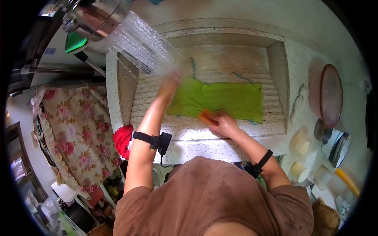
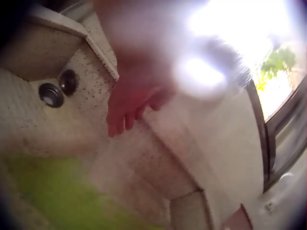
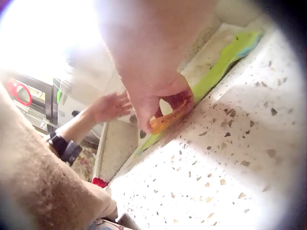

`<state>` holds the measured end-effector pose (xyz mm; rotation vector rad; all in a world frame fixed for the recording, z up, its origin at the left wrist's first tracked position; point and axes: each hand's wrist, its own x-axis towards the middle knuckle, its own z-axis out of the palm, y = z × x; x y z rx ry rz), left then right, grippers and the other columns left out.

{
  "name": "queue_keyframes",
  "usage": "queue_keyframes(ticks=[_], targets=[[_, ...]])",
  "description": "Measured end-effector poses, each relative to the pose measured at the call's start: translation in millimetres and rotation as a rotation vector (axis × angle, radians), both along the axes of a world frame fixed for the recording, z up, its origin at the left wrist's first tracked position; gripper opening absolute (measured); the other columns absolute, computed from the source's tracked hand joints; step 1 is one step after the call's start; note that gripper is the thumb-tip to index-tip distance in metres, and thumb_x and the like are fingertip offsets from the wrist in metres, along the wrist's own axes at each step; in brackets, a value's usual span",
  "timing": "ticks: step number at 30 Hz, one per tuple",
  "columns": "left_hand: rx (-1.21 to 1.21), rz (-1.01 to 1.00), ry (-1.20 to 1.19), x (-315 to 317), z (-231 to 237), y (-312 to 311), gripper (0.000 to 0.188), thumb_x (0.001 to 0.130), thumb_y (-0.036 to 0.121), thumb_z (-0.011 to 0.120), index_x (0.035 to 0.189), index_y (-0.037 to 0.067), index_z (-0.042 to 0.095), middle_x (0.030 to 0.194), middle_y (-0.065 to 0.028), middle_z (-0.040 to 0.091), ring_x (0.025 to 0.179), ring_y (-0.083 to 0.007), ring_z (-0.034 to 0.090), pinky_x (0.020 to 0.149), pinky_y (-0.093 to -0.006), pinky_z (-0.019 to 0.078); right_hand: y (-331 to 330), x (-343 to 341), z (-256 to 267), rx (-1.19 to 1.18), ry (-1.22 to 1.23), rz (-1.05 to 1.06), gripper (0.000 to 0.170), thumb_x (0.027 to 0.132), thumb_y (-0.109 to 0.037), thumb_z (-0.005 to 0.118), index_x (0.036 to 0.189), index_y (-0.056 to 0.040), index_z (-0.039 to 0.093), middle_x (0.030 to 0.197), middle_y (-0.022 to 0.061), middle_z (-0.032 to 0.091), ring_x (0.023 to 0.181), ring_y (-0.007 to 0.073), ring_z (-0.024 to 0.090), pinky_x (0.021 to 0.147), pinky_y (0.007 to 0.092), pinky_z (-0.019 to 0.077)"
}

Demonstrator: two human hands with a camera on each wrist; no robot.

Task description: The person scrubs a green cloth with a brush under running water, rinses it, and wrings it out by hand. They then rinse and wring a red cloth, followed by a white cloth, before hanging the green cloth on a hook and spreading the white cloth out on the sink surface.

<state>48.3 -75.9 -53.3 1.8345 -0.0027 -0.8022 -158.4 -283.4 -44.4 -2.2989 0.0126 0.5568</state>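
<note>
A wet green cloth (image 1: 224, 98) lies spread on the ribbed floor of a speckled stone washing basin (image 1: 277, 70). My right hand (image 1: 226, 125) pinches an orange bar of soap (image 1: 206, 117) between thumb and fingers at the cloth's near edge. The right wrist view shows this soap (image 3: 170, 120) edge-on, low over the basin's front ledge. At the cloth's left end, my left hand (image 1: 170, 85) is in the falling water (image 1: 143, 45), which blurs it in the head view. In the left wrist view the left hand (image 2: 132, 103) holds nothing, its fingers extended and pointing down.
A shiny metal spout (image 1: 94, 17) pours water from the upper left. A drain (image 2: 51, 95) shows in the basin. Red cloth (image 1: 123, 141) lies at the front left corner, beside a flowered cover (image 1: 78, 133). On the right ledge stand a round basin (image 1: 330, 95) and a tub (image 1: 300, 172).
</note>
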Motion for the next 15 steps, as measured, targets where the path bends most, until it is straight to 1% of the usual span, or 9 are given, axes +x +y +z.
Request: queue_keyframes(ticks=[1, 2, 3, 5, 6, 9, 10, 13, 15], targets=[[0.234, -0.183, -0.109, -4.7, -25.9, 9.9, 0.049, 0.093, 0.024, 0.043, 0.138, 0.007, 0.034, 0.14, -0.0149, 0.039, 0.125, -0.0318, 0.041, 0.102, -0.0385, 0.0335, -0.7, 5.2, 6.8, 0.039, 0.049, -0.026, 0.048, 0.073, -0.032, 0.065, 0.117, -0.0141, 0.06, 0.099, 0.0191, 0.059, 0.089, 0.0339, 0.058, 0.077, 0.0403, 0.0482], [0.349, -0.327, -0.142, -17.6, -17.2, 8.5, 0.051, 0.092, 0.03, 0.044, 0.136, 0.006, 0.036, 0.135, -0.0181, 0.043, 0.121, -0.0339, 0.044, 0.101, -0.0388, 0.0344, -2.0, 10.5, 11.5, 0.076, 0.097, -0.053, 0.048, 0.074, -0.031, 0.065, 0.118, -0.0138, 0.059, 0.099, 0.0199, 0.06, 0.088, 0.034, 0.058, 0.076, 0.0405, 0.0482], [0.461, -0.471, -0.172, -39.7, -6.1, 8.3, 0.053, 0.091, 0.035, 0.044, 0.135, 0.005, 0.038, 0.13, -0.0213, 0.047, 0.117, -0.0359, 0.048, 0.1, -0.0392, 0.0352, -3.5, 15.4, 13.3, 0.072, 0.078, -0.095, 0.048, 0.075, -0.03, 0.064, 0.119, -0.0135, 0.058, 0.099, 0.0204, 0.06, 0.088, 0.0341, 0.058, 0.076, 0.0407, 0.0483], [0.419, -0.506, -0.47, -79.6, -27.5, 31.3, 0.055, 0.09, 0.037, 0.046, 0.136, 0.008, 0.037, 0.133, -0.0232, 0.042, 0.123, -0.0372, 0.041, 0.104, -0.0422, 0.0304, -7.6, 24.5, 13.9, 0.059, 0.046, -0.179, 0.048, 0.077, -0.03, 0.063, 0.122, -0.0129, 0.056, 0.098, 0.0213, 0.06, 0.088, 0.0341, 0.059, 0.075, 0.0413, 0.0484], [0.396, -0.52, -0.619, -97.1, -35.0, 40.6, 0.056, 0.089, 0.038, 0.046, 0.136, 0.009, 0.037, 0.135, -0.0241, 0.039, 0.126, -0.0378, 0.038, 0.105, -0.0436, 0.0279, -9.5, 25.0, -5.1, 0.038, -0.061, -0.2, 0.047, 0.079, -0.029, 0.062, 0.123, -0.012, 0.054, 0.098, 0.0211, 0.06, 0.088, 0.0343, 0.059, 0.074, 0.0415, 0.0483], [0.677, -0.673, -0.614, -131.6, -10.7, 55.1, 0.061, 0.088, 0.04, 0.047, 0.139, 0.01, 0.033, 0.142, -0.0252, 0.028, 0.133, -0.0381, 0.025, 0.108, -0.0475, 0.0211, -16.6, 55.0, -19.1, 0.078, -0.082, -0.101, 0.05, 0.08, -0.03, 0.063, 0.125, -0.012, 0.051, 0.1, 0.0205, 0.06, 0.088, 0.0345, 0.059, 0.075, 0.0415, 0.0481], [0.421, -0.486, -0.434, -131.5, -7.9, 56.1, 0.063, 0.088, 0.043, 0.044, 0.14, 0.011, 0.03, 0.143, -0.0249, 0.026, 0.134, -0.0377, 0.023, 0.109, -0.0474, 0.0197, -13.1, 60.3, -33.8, -0.089, -0.231, -0.049, 0.051, 0.079, -0.029, 0.063, 0.126, -0.0123, 0.051, 0.097, 0.0202, 0.061, 0.087, 0.0361, 0.059, 0.074, 0.042, 0.0486], [-0.344, 0.085, 0.101, -134.4, -5.0, 53.6, 0.069, 0.089, 0.054, 0.035, 0.143, 0.013, 0.021, 0.145, -0.0241, 0.019, 0.136, -0.0366, 0.017, 0.11, -0.0473, 0.0154, 1.8, 76.0, -59.4, -0.231, -0.276, -0.003, 0.047, 0.081, -0.028, 0.063, 0.124, -0.0114, 0.053, 0.092, 0.0165, 0.064, 0.079, 0.0287, 0.062, 0.071, 0.0374, 0.0496], [-0.86, 0.452, 0.441, -122.1, -2.8, 61.1, 0.073, 0.09, 0.061, 0.028, 0.145, 0.014, 0.015, 0.147, -0.0236, 0.014, 0.138, -0.0359, 0.012, 0.111, -0.0472, 0.0126, 18.5, 85.7, -71.6, 0.15, -0.049, -0.258, 0.044, 0.083, -0.027, 0.062, 0.123, -0.0089, 0.055, 0.091, 0.0138, 0.066, 0.076, 0.0213, 0.061, 0.069, 0.0332, 0.0492]])
